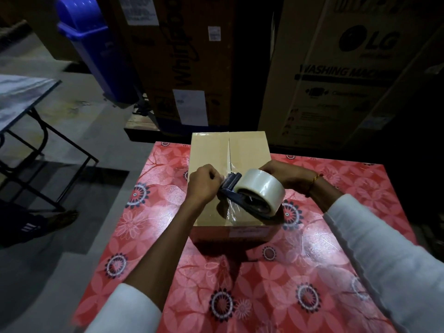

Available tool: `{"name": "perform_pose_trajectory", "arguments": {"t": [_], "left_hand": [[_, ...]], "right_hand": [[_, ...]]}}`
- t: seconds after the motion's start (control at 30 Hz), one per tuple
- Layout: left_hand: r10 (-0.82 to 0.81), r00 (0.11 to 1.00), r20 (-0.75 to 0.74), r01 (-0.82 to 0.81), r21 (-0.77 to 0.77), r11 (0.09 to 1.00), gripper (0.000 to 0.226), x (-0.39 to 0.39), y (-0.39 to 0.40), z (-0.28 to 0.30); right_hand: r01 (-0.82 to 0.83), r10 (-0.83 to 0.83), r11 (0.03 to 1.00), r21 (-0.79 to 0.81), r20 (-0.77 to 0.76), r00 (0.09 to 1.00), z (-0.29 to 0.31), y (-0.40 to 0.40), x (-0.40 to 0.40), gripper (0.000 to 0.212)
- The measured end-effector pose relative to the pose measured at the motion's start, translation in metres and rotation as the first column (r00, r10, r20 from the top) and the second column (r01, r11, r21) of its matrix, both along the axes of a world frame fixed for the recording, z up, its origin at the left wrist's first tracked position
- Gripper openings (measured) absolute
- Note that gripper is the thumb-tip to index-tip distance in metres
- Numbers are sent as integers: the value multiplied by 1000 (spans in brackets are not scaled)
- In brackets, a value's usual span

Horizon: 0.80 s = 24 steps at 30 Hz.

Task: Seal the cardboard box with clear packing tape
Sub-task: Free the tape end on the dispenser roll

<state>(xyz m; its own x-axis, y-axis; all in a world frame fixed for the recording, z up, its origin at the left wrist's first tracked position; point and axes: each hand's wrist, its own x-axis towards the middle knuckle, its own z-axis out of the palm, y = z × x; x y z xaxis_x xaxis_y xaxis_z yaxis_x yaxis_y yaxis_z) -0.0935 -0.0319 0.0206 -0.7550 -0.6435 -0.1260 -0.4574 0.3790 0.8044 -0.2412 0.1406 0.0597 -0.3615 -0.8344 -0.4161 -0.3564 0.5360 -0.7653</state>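
A small brown cardboard box [249,150] stands closed on a red flowered table [276,284]. Clear tape runs along its centre seam, shiny and wrinkled near the front edge. A dark tape dispenser [234,186] with a big roll of clear packing tape [260,188] rests on the box top, tilted on its side. My right hand [286,174] grips the dispenser from behind the roll. My left hand [204,183] pinches the tape end at the dispenser's front, over the seam.
Tall cardboard appliance cartons [336,68] stand just behind the table. A blue bin [96,46] leans at the back left. A folding table [21,97] with a black frame is on the left, and a person's bare foot [63,218] rests on the floor beside it.
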Motion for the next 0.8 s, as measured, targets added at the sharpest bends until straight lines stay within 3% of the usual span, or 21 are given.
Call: {"name": "perform_pose_trajectory", "arguments": {"t": [0.13,0.2,0.3,0.37,0.43,0.57,0.63,0.7,0.8], "left_hand": [[-7,1000,11,6,39,999,10,0,1,1],[-5,1000,-30,11,177,984,10,2,-2,0],[21,993,-118,26,383,923,11,9,-5,4],[26,989,-145,48,480,876,9,14,-5,11],[16,986,-165,72,514,855,7,20,-4,18],[-27,972,-235,142,486,862,8,32,-2,27],[-72,957,-280,196,446,874,9,38,1,33],[-84,941,-328,224,417,881,9,41,3,38],[-20,927,-373,189,423,886,10,43,8,39]], "right_hand": [[-100,103,995,31,-128,986,2,0,12,5],[-97,100,995,26,-195,976,5,2,20,27],[-96,89,995,-17,-231,969,3,9,32,19],[-35,23,997,-69,-167,986,6,15,42,4],[11,-23,994,-111,-100,995,7,21,53,9],[101,-103,981,-167,-1,995,-6,27,69,15],[187,-162,957,-221,126,979,-13,31,76,13],[329,-234,903,-278,324,916,-17,34,87,23],[531,-287,797,-289,592,753,-17,35,106,28]]}}
